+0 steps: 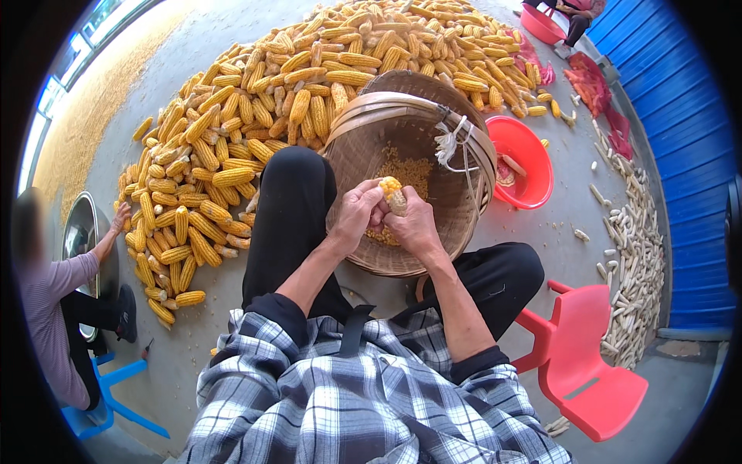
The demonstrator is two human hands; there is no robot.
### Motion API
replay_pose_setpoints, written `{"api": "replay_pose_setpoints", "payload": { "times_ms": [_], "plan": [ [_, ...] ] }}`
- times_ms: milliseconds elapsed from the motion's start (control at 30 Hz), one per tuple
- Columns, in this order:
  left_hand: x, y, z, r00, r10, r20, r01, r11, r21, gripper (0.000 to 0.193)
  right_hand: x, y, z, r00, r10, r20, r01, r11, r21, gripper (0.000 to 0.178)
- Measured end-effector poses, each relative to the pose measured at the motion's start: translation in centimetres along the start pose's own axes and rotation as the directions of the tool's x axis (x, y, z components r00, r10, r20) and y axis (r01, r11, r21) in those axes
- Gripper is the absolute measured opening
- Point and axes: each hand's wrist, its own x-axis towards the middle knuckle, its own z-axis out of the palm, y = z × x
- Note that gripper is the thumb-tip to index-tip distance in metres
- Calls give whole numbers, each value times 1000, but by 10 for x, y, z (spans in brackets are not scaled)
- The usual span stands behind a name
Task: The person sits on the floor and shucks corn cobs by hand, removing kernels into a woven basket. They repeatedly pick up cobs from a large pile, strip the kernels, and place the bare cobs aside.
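Observation:
Between my knees stands a woven bamboo basket (352,155) with a split-bamboo handle and white string tied to it. Loose yellow kernels (410,172) lie in its bottom. Above the basket, both my hands hold one corn cob (393,193), partly stripped: yellow kernels show at its top and pale bare cob lower down. My left hand (358,210) closes round it from the left. My right hand (416,226) grips it from the right, fingers wrapped. The cob's lower end is hidden by my hands.
A big heap of yellow corn cobs (224,147) spreads ahead and left. Right of the basket sits a red basin (537,174), then stripped cobs (630,255) along a blue wall (680,116). A red chair (580,340) stands right. A person (66,286) reaches to the heap from the left.

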Motion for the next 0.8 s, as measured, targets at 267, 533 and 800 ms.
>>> {"api": "replay_pose_setpoints", "payload": {
  "times_ms": [267, 533, 800],
  "plan": [
    [-6, 14, -3, 993, 51, 103, -76, 964, 254, 28, -4, -9, -12, 924, 140, 357, -303, 837, 456, 23],
    [-5, 16, -10, 982, -8, 191, 14, 999, -31, 33, -4, -9, -22, 870, 121, 477, -420, 688, 592, 18],
    [4, 7, -16, 989, -101, 107, 83, 984, 159, 22, -3, 12, 3, 992, -124, 11, 124, 964, -234, 26]
  ]
}}
